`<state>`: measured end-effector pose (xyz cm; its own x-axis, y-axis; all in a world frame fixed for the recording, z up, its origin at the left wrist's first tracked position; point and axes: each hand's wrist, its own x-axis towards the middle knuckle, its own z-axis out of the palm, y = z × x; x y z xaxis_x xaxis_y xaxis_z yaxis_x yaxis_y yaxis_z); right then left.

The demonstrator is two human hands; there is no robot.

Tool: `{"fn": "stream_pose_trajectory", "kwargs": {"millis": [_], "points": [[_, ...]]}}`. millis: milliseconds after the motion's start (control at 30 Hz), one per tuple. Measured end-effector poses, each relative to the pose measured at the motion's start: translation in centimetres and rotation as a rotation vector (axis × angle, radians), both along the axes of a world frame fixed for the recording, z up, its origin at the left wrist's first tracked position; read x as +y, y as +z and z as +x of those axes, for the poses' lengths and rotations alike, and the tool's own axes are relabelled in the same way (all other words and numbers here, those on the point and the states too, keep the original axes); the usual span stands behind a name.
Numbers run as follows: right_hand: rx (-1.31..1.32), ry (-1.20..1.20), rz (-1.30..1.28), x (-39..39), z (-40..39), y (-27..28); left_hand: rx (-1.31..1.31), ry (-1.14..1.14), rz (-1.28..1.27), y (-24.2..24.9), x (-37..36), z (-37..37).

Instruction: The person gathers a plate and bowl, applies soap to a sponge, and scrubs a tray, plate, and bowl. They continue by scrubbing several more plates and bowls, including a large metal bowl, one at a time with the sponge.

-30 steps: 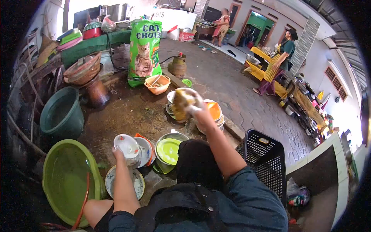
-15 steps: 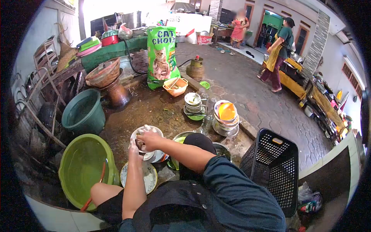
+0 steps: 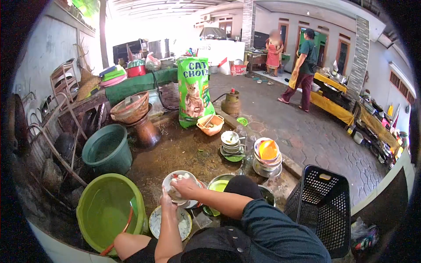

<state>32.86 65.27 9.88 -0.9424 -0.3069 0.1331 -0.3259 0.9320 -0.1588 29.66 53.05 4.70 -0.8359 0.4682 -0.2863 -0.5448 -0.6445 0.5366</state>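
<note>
A white bowl (image 3: 168, 178) is tilted up in front of me, gripped at its near left side by my left hand (image 3: 168, 200). My right hand (image 3: 186, 186) presses into the bowl with curled fingers. White suds cover those fingertips, and whatever they hold is hidden. Just below the hands lies a patterned plate (image 3: 187, 227) with a dark and yellow rim. More dishes sit partly covered beneath the bowl. Beside my right forearm stands a metal basin (image 3: 215, 180) with yellow-green contents.
A green tub of water (image 3: 81, 210) with a hose stands at left, a dark green bucket (image 3: 105, 164) behind it. Stacked bowls (image 3: 267, 162), cups and glasses stand ahead. A black crate (image 3: 302, 197) is at right. Two people (image 3: 307, 65) are in the background.
The view has tilted up and shifted, so the scene sits lower and farther right. My right hand still works inside the bowl. The walking person has moved a little left.
</note>
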Motion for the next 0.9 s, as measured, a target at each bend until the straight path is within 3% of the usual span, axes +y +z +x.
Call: {"fn": "stream_pose_trajectory", "kwargs": {"millis": [67, 133, 200, 300, 367, 400, 533, 667, 800, 900], "points": [[0.179, -0.074, -0.073, -0.2, 1.1, 1.2, 0.026, 0.035, -0.022, -2.2, 0.3, -1.5], [0.104, -0.111, -0.101, -1.1, 1.1, 1.0, 0.000, 0.029, -0.086, -2.5, 0.3, -1.7], [-0.207, -0.060, -0.114, -1.2, 0.5, -0.4, -0.075, 0.094, -0.110, -3.5, 0.5, -2.0], [-0.237, 0.069, -0.088, -0.9, -0.1, -1.2, -0.049, 0.038, 0.001, -6.0, -0.2, -2.9], [-0.216, 0.101, -0.061, -0.7, -0.2, -1.1, -0.048, 0.029, 0.006, -3.5, -0.1, -1.6], [-0.123, 0.008, -0.024, -0.5, -0.3, -1.1, -0.046, 0.015, 0.008, -2.6, 0.1, -1.0], [-0.025, -0.243, -0.107, -0.6, -1.1, -0.7, 0.005, 0.016, 0.004, -4.4, 0.9, -1.6], [0.150, -0.207, -0.174, -2.2, -1.5, -3.1, 0.109, 0.091, -0.100, -4.5, 0.5, -1.6], [-0.175, 0.000, -0.186, -2.9, -1.2, -2.4, -0.034, 0.129, -0.245, -2.9, -1.3, -1.3], [-0.097, -0.071, -0.044, -2.4, -0.8, -2.0, 0.016, 0.111, -0.274, -3.4, -1.6, -1.4]]}}
